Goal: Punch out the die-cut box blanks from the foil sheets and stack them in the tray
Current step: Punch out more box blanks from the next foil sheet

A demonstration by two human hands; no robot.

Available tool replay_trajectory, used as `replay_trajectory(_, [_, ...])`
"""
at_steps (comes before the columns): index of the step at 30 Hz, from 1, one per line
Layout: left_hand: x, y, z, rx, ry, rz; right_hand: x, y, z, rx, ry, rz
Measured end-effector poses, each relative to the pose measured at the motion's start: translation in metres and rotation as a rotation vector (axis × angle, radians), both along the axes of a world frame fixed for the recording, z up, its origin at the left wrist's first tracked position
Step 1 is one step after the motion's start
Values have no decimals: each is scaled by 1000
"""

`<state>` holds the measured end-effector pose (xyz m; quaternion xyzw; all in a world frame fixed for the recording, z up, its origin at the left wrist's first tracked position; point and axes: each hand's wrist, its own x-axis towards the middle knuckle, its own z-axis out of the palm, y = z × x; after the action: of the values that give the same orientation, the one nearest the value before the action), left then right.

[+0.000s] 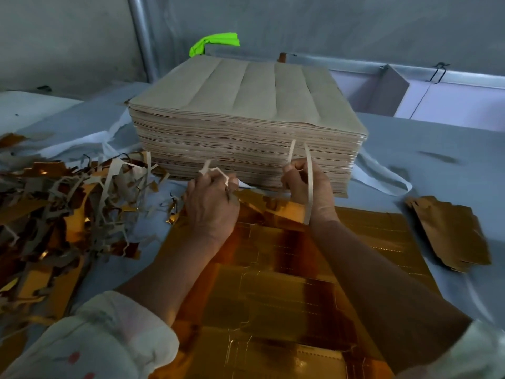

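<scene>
A gold foil sheet [287,283] with die-cut box outlines lies flat in front of me on the grey table. At its far edge my left hand [211,206] grips a thin jagged waste strip [216,170]. To the right, my right hand [306,184] grips a long narrow waste strip [308,170] that loops up and hangs down over my wrist. Both strips show their pale grey back. Behind the hands stands a tall stack of sheets [246,119], grey side up. A small pile of punched gold blanks [451,231] lies at the right.
A heap of torn gold and grey scrap strips [54,209] covers the table at the left. White straps [382,176] run under the stack. A white panel with a clipped grey divider [388,91] stands at the back right; a green object [216,42] sits behind the stack.
</scene>
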<state>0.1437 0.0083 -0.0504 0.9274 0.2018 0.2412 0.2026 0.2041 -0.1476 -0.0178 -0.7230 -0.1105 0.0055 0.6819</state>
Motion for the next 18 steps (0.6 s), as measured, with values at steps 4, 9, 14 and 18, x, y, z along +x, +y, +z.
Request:
replay_trajectory(4, [-1,1,23,-33,-134,-55,-2,-1,12,-19,-46,-59])
replay_trajectory(9, [4,-4,54,-195,-241,-206,-4,9,34,-110,-84,-136])
replay_trajectory(14, [3,-5,53,-537,-10,-374,-13,12,40,-203,-13,-73])
replay_trajectory(18, [-5,-9,54,-705,76,-562,-19,13,42,-270,-40,8])
